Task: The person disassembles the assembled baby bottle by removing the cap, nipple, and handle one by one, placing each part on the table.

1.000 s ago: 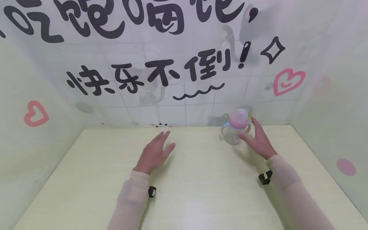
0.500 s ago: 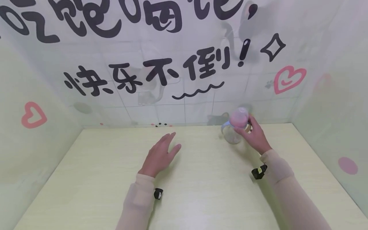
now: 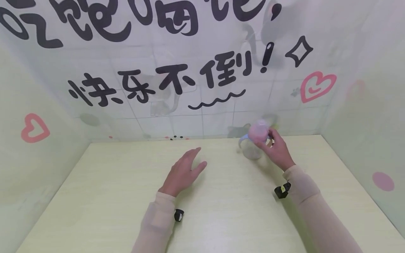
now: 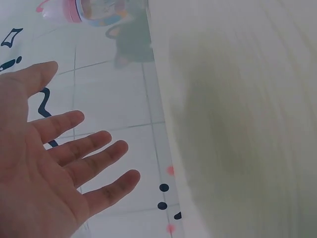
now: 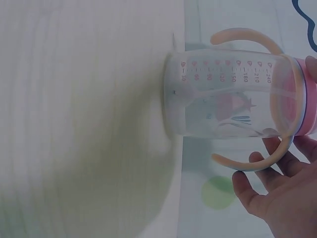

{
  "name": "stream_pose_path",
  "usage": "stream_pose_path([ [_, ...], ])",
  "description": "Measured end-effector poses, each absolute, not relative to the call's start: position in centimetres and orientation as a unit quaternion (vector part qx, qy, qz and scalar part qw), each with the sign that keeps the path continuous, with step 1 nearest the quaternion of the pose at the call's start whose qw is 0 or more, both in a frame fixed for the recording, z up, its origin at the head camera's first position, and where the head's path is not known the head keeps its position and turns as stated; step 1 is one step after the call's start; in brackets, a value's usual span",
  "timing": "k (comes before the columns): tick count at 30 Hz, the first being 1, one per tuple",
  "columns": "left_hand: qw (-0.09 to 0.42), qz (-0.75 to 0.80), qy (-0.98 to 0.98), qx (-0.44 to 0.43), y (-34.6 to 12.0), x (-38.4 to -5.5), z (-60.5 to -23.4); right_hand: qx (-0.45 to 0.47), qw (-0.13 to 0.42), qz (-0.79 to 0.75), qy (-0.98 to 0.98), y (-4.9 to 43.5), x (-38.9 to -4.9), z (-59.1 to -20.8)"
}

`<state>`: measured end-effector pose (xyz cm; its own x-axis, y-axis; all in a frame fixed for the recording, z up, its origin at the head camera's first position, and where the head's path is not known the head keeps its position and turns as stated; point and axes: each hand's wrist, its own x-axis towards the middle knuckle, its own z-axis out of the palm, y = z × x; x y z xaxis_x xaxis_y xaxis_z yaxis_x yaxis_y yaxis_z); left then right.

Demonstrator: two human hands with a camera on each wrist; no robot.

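A clear baby bottle (image 3: 251, 151) with a pink top and two curved side handles stands upright near the back of the table. My right hand (image 3: 278, 151) grips it at the pink collar, thumb on the near side. In the right wrist view, printed volume marks and a small picture show on the bottle's clear wall, and the fingers (image 5: 247, 191) pass close to one handle (image 5: 247, 163). Over the middle of the table my left hand (image 3: 181, 175) is held with its fingers spread and nothing in it. The left wrist view shows its palm (image 4: 34, 168) facing the camera.
The pale wooden table (image 3: 215, 207) meets a white back wall (image 3: 218, 123) printed with black lettering, just behind the bottle. Side walls with pink hearts (image 3: 35, 128) and dots close off left and right. Each wrist carries a small black camera (image 3: 179, 215).
My right hand has closed round the bottle's pink collar from beside it, and the bottle has shifted slightly left. My left hand has drifted right across the table, still holding nothing.
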<state>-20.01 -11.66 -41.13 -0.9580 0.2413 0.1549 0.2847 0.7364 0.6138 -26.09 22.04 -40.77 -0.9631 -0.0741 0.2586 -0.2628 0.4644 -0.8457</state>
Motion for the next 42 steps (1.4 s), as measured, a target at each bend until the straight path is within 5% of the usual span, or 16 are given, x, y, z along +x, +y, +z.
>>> stream_pose_path([
  [42,0.022,-0.436,-0.883,-0.173,-3.3,-22.7,-42.3,0.194,0.096,0.509,-0.833,16.4,-22.2,-41.0],
])
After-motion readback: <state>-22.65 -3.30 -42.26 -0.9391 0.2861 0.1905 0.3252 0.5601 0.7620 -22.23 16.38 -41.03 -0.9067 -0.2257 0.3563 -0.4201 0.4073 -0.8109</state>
